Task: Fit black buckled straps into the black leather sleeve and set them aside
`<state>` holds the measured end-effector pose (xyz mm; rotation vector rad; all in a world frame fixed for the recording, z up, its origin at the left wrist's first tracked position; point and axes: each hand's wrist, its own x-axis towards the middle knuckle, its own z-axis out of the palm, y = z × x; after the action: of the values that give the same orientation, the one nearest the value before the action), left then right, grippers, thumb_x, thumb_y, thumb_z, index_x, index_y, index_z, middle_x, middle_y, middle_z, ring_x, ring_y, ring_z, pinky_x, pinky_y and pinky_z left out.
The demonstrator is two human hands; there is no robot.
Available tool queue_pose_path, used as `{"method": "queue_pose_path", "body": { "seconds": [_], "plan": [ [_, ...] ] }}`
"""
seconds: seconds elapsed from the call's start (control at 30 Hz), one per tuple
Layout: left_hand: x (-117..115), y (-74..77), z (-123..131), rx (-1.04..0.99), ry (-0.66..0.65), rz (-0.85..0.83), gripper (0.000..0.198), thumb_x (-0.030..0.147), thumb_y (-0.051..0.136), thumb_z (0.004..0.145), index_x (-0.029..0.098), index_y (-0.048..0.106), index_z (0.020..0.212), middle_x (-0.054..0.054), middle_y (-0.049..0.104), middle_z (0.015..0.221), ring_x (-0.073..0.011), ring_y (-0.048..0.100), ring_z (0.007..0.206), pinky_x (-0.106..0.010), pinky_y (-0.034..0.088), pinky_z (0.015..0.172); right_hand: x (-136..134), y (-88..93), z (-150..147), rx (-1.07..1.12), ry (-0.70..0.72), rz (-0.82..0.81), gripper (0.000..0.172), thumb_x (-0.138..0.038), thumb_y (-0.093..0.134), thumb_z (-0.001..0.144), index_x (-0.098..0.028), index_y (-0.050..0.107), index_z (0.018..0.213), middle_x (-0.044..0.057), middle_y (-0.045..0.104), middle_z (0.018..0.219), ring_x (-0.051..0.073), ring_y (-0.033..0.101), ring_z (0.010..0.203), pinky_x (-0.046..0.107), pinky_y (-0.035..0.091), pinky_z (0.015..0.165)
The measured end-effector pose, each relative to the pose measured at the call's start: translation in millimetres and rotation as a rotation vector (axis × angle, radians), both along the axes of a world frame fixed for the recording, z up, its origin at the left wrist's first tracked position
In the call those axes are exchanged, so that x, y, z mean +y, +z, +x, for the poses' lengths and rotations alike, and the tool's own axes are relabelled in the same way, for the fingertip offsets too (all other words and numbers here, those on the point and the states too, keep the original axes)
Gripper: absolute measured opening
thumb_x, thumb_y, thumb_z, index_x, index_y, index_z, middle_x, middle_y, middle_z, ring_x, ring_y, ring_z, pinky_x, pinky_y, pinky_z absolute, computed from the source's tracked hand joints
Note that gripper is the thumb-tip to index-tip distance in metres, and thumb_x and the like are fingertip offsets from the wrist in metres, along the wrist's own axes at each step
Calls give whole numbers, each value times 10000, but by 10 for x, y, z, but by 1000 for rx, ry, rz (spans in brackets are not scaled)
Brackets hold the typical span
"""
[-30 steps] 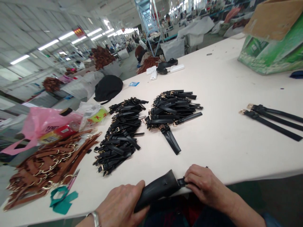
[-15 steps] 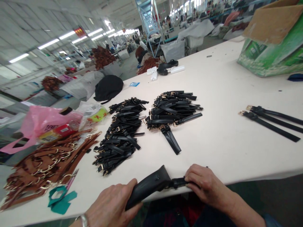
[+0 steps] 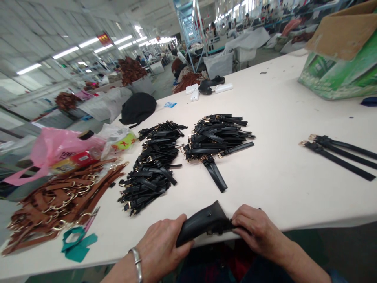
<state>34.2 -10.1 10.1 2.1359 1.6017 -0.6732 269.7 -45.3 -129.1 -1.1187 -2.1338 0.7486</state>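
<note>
My left hand (image 3: 160,251), with a silver bangle on its wrist, grips the wide end of a black leather strap (image 3: 204,222) at the table's near edge. My right hand (image 3: 259,230) pinches the strap's narrow end, and its fingers hide the buckle area. Just beyond my hands lie two heaps of black leather straps with gold buckles (image 3: 150,169) (image 3: 218,137). Near my left hand are a pile of brown leather straps with gold rings (image 3: 59,208) and teal cut pieces (image 3: 78,241).
The white worktable (image 3: 279,188) carries a few loose black straps (image 3: 338,157) at right, a green cardboard box (image 3: 338,59) at far right, and a pink plastic bag (image 3: 59,149) at left. A black cloth bundle (image 3: 138,108) lies beyond. Other workers and stacked goods fill the factory behind.
My left hand has moved right, closer to my right hand. The strap's wide end has swung up and now lies flatter, and the strap looks more bunched between my hands.
</note>
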Motion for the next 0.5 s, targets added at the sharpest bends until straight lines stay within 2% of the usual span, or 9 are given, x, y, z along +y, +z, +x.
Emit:
{"method": "queue_pose_path", "body": {
  "seconds": [0.13, 0.23, 0.37, 0.5],
  "plan": [
    [-110, 21, -203, 41, 95, 15, 294, 412, 416, 772, 231, 515, 981, -59, 608, 847, -241, 560, 827, -337, 404, 708, 4, 10, -5, -6, 13, 0, 61, -154, 491, 803, -175, 528, 846, 50, 545, 820, 153, 493, 782, 271, 394, 681],
    [-192, 65, -278, 77, 102, -34, 339, 410, 418, 768, 234, 510, 1043, -65, 604, 880, -255, 552, 858, -381, 400, 760, 11, 18, -8, -7, 8, 8, 67, -157, 492, 804, -177, 536, 851, 49, 548, 817, 149, 498, 772, 266, 397, 675],
    [-195, 71, -221, 46, 86, -81, 357, 397, 418, 761, 216, 509, 1054, -80, 602, 941, -268, 543, 908, -396, 398, 797, 16, 32, -11, 8, 7, 39, 95, -153, 465, 817, -172, 549, 857, 59, 554, 800, 147, 507, 751, 260, 407, 656],
    [-113, -13, -92, -11, 61, -58, 306, 391, 408, 765, 218, 522, 990, -74, 615, 899, -260, 559, 878, -361, 414, 752, 14, 46, -16, 8, 3, 55, 104, -169, 450, 827, -166, 552, 843, 65, 559, 787, 149, 511, 740, 261, 416, 649]
  ]
}}
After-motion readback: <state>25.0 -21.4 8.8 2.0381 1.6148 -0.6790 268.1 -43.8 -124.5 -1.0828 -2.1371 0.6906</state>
